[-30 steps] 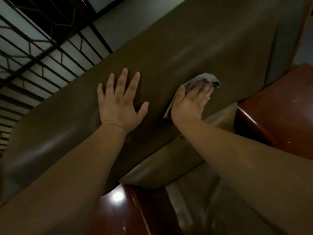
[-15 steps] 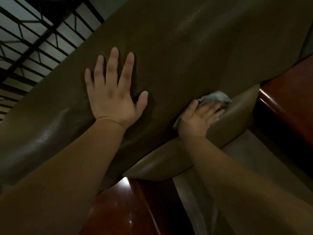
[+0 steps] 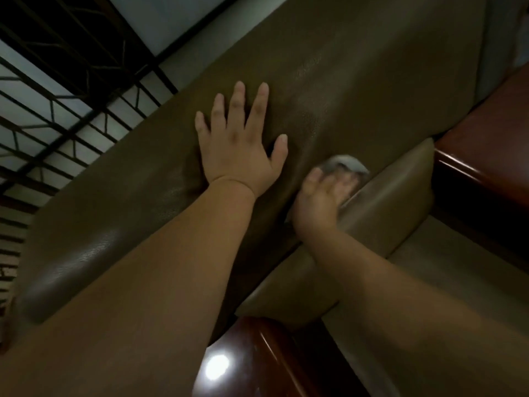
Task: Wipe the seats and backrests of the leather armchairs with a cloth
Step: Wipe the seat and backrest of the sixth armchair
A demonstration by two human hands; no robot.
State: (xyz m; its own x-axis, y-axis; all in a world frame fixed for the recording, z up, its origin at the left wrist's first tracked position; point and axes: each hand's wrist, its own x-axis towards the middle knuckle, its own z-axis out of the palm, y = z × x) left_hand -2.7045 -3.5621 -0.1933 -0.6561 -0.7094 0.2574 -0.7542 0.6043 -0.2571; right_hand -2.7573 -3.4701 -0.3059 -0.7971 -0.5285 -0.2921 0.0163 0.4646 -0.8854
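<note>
My left hand (image 3: 239, 156) lay flat on the backrest (image 3: 329, 90), grip released. My right hand (image 3: 323, 196), blurred, seemingly pressed the cloth (image 3: 345, 164) low on the backrest, above the seat (image 3: 386, 207). Soft, light cloth bunches; smooth leather looked slippery, so palm it flat.

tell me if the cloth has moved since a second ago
Yes: the cloth went from mid-backrest down to the seat cushion crease.
</note>
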